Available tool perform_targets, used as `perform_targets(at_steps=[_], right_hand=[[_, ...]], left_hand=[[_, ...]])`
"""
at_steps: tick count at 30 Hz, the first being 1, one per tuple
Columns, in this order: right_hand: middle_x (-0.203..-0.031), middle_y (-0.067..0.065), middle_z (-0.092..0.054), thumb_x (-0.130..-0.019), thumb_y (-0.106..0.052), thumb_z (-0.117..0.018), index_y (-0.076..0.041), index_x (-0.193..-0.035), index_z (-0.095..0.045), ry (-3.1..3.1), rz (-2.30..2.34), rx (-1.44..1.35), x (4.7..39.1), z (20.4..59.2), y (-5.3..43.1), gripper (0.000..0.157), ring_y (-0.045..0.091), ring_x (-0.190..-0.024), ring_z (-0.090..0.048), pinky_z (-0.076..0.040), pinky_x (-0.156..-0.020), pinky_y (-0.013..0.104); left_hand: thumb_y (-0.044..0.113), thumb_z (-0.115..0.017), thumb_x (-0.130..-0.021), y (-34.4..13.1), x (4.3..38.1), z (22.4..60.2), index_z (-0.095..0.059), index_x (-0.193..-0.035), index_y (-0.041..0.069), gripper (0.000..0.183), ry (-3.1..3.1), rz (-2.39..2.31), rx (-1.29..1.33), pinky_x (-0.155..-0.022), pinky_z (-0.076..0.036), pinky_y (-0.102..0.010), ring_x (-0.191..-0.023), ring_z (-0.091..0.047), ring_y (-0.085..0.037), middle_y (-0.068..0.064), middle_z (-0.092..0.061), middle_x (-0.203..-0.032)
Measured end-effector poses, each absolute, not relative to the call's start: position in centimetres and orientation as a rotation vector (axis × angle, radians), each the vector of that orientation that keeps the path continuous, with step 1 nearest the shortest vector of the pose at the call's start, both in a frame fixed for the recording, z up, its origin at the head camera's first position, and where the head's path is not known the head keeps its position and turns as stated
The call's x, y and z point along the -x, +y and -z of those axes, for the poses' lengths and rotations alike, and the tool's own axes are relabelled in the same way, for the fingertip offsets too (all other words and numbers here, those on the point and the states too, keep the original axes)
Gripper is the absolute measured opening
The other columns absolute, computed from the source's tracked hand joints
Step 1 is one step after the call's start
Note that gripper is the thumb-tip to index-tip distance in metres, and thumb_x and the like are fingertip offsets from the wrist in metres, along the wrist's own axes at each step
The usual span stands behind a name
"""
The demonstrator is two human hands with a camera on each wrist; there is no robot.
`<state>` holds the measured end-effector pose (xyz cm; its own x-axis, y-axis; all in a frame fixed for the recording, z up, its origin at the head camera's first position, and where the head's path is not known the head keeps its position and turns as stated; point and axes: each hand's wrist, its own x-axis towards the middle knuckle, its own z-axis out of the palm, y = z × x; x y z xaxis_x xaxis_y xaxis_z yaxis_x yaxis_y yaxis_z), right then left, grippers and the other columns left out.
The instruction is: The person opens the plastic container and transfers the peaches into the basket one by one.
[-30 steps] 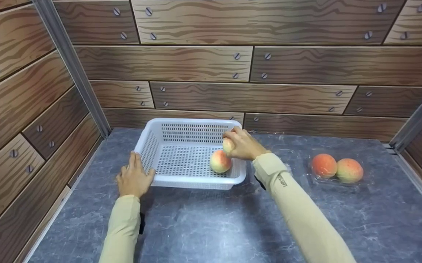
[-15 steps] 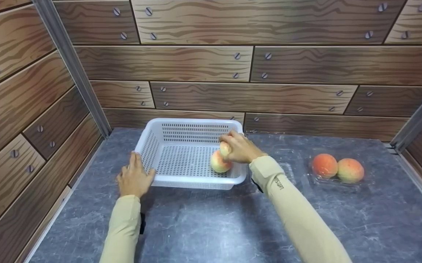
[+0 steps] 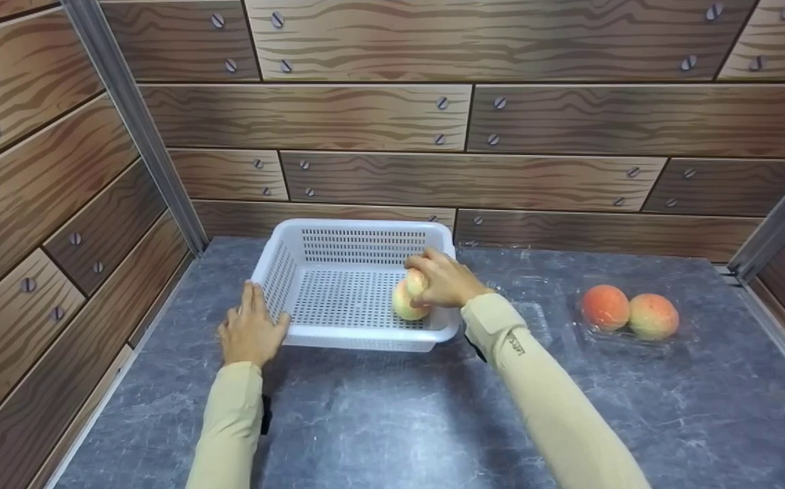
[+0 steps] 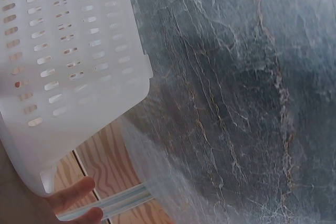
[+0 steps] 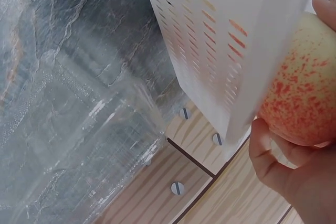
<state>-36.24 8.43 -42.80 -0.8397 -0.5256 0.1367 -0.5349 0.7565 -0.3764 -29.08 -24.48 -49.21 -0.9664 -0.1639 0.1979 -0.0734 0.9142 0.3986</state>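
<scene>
A white plastic basket (image 3: pixel 358 332) with slotted walls stands on the dark table. My right hand (image 3: pixel 445 277) grips a yellow-red peach (image 5: pixel 302 82) inside the basket's right end, fingers curled round it. Another peach (image 3: pixel 405 307) lies on the basket floor just below, partly covered by the held one in the head view. At the basket's left front corner, my left hand (image 3: pixel 252 329) rests against the rim with its fingers extended. Two of its fingertips (image 4: pixel 79 187) show beside the basket's corner in the left wrist view.
To the right, two peaches (image 3: pixel 605 308) sit in a clear plastic tray (image 3: pixel 644 341). Another clear plastic container (image 5: pixel 79 145) lies on the table just right of the basket. Wood-patterned walls (image 3: pixel 379 180) enclose the back and sides, with metal posts at the corners.
My right hand has moved slightly left and down with its peach, which now overlaps the peach in the basket more. The left hand and basket have stayed in place.
</scene>
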Motion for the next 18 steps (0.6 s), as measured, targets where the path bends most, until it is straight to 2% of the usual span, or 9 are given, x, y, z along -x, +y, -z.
perform_targets(at_steps=[8,18], right_hand=[[-0.113,0.016,-0.059,-0.066,-0.021,-0.080,-0.006,-0.127,-0.065,-2.915,-0.569,-0.918,35.98,43.02,8.19,0.064,0.035,-0.097,-0.062,-0.053,-0.086,0.053],[-0.114,0.015,-0.060,-0.068,-0.022,-0.082,-0.008,-0.128,-0.065,-2.961,-0.517,-0.982,35.91,43.17,7.83,0.064,0.032,-0.098,-0.062,-0.053,-0.086,0.052]], left_hand=[[0.039,-0.052,-0.096,-24.46,29.04,49.20,-0.027,-0.155,-0.009,0.080,-2.850,0.570,-0.184,-0.098,-0.036,-0.073,-0.128,-0.044,-0.056,-0.024,-0.022,-0.163],[0.039,-0.052,-0.096,-24.51,29.07,49.21,-0.028,-0.155,-0.009,0.080,-2.851,0.579,-0.185,-0.098,-0.036,-0.073,-0.127,-0.044,-0.057,-0.024,-0.022,-0.163]])
